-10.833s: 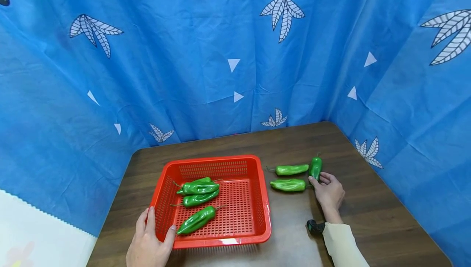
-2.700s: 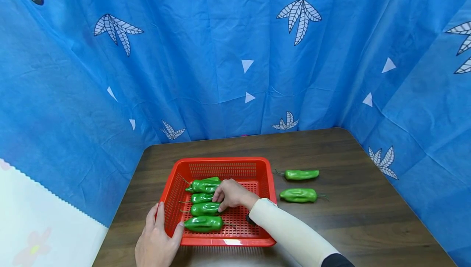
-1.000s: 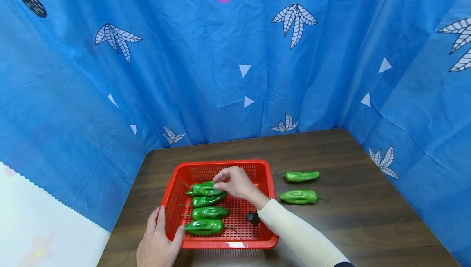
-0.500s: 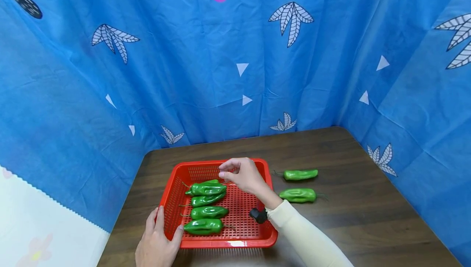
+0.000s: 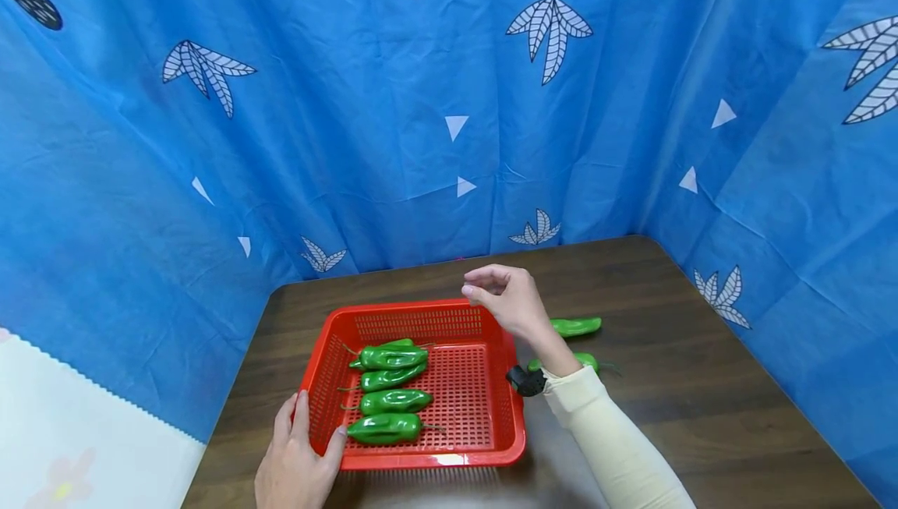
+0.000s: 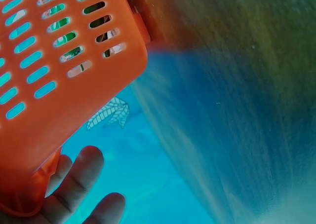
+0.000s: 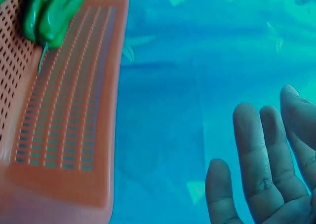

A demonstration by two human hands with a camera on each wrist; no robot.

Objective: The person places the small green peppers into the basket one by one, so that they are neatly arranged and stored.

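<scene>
A red plastic basket [image 5: 435, 460] stands on the table, with several green peppers lying roughly parallel in its left half. The nearest pepper [image 5: 384, 429] has its stem to the right; the one behind it [image 5: 396, 401] points its stem left. My left hand [image 5: 295, 462] holds the basket's front left corner, thumb over the rim and fingers outside; the left wrist view shows fingertips [image 6: 86, 167] under the rim. Holding nothing, my right hand [image 5: 508, 298] hovers over the basket's back right corner, fingers loosely bent. In the right wrist view its fingers [image 7: 252, 150] are spread apart.
Two lighter green peppers lie on the table right of the basket: a farther one [image 5: 578, 326] and a nearer one [image 5: 585, 359], both partly behind my right forearm. A blue patterned curtain [image 5: 393, 143] encloses the brown wooden table [image 5: 701, 400].
The dark pepper my right hand held on the table 10.8 s ago is in the basket, and the front pepper lies straighter. Lately my right hand has moved up and right from the peppers.
</scene>
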